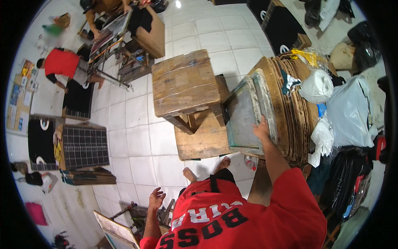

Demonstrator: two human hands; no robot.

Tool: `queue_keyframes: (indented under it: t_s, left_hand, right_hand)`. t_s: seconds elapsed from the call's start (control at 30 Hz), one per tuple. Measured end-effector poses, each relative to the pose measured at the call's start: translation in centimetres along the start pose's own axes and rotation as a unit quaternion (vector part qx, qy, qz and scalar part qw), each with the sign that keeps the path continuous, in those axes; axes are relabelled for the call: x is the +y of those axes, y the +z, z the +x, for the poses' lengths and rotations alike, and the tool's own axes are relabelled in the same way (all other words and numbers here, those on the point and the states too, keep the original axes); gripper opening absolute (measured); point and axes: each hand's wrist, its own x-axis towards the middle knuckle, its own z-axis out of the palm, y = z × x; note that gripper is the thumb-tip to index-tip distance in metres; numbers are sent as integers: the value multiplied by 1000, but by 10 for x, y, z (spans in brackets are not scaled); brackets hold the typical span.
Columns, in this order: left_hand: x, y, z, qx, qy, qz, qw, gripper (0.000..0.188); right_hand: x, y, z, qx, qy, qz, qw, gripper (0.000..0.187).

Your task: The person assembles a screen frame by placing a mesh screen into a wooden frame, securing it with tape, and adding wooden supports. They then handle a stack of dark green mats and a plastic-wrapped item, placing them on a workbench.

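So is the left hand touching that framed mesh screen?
Apart. The head view shows the left hand well left of the framed mesh screen, with white floor tiles visible between them.

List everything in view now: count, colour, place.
board stack: one, brown, right of centre
mesh frames: two, grey, against board stack
stool: one, brown, centre
low board: one, brown, beneath stool
pale bag: one, grey, right
white bundle: one, white, beside pale bag
dark bags: several, black, right edge
black cloths: several, black, left and upper right
grid panel: one, dark, left
clear container: one, clear, floor below mesh frames
co-workers: two, one red-shirted, upper left
edge clutter: mixed, too small to count
feet: two, bare, below low board
left hand: one, empty, lower left
right hand: one, touching mesh frames
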Motion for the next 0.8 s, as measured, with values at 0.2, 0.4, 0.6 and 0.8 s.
queue_keyframes:
  t_s: [0.2,0.4,0.6,0.8]
  left_hand:
    - [-62,25,-3,28,-39,-25,999,62]
    - [-114,33,14,55,-13,-48,997,62]
    - [-179,-5,0,118,-10,-93,989,59]
    - [-264,-44,-61,217,-52,-195,955,57]
  right_hand:
    - [36,18,-5,214,-172,-163,948,75]
    - [66,66,-45,30,-188,25,981,39]
    - [47,193,-167,-360,-11,86,929,20]
    - [-99,285,-266,-401,-123,-81,904,24]
